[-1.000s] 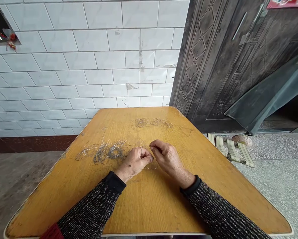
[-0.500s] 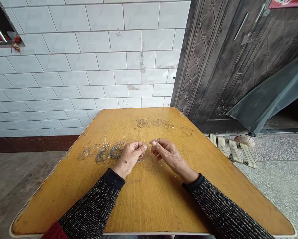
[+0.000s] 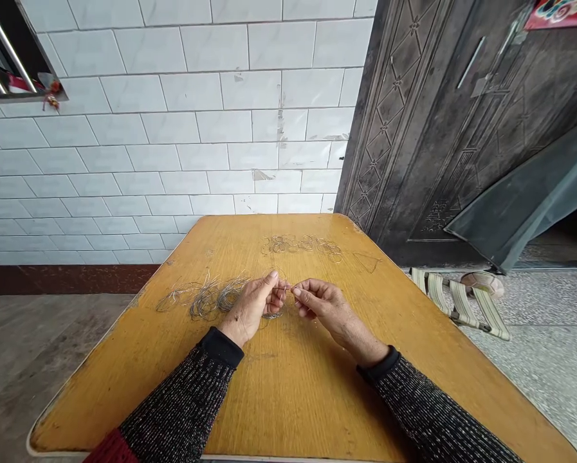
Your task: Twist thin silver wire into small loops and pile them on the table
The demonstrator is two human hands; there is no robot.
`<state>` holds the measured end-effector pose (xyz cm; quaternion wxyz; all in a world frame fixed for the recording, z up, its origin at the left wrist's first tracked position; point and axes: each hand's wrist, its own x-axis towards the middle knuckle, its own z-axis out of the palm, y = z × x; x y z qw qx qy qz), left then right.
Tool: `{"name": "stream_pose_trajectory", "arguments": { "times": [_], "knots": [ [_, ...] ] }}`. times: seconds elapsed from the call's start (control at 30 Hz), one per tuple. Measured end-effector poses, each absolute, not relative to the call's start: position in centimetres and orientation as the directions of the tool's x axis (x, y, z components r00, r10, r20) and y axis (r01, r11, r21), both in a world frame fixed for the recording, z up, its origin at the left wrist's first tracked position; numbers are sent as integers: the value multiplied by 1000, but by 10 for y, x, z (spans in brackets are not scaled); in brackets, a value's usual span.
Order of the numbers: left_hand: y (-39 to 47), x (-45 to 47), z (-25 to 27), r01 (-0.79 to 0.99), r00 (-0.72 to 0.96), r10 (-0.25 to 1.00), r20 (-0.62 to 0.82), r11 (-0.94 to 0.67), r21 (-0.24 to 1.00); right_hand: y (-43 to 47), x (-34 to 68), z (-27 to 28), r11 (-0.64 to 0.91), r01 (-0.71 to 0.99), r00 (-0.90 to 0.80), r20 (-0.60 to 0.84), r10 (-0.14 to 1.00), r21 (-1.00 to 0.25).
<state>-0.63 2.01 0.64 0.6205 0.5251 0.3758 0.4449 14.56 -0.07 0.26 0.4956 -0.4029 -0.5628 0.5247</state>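
Note:
Over the middle of the wooden table [image 3: 293, 399], my left hand [image 3: 252, 307] has its fingers curled round a thin wire [image 3: 285, 287], thumb lifted upward. The wire's end sits in a thumb-and-finger pinch of my right hand [image 3: 324, 307], close beside the left fingertips. A thin loop of it shows above my left fingers. Just left of my left hand lie a grey wire coil [image 3: 228, 296] and a looser wire bundle [image 3: 204, 303]. Another coil [image 3: 273, 315] is partly hidden beneath my left hand.
Farther back on the table lie several thin wire loops [image 3: 283, 243] and a bent single wire [image 3: 366, 262]. A white tiled wall [image 3: 196, 128] stands behind the table. To the right are a dark carved door [image 3: 413, 128] and a striped webbing seat [image 3: 462, 302] on the floor.
My left thumb has lifted off the fingers and points up. My right fingertips have come nearer my left hand. The whole view has shifted slightly.

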Motion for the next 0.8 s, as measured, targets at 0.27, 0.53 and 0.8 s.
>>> {"name": "stream_pose_trajectory", "arguments": {
  "times": [0.27, 0.53, 0.8],
  "knots": [
    [20, -6, 8, -124, 212, 977, 34, -8, 992, 1, 144, 4, 99, -83, -99, 107, 989, -992],
    [30, -12, 8, -248, -188, 962, 201, -244, 937, 14, 153, -7, 155, -26, 48, 154, 987, -988],
    [-13, 13, -4, 373, 541, 477, 693, -874, 310, 33, 161, -14, 177, 201, 184, 215, 959, -963]
  ]
}}
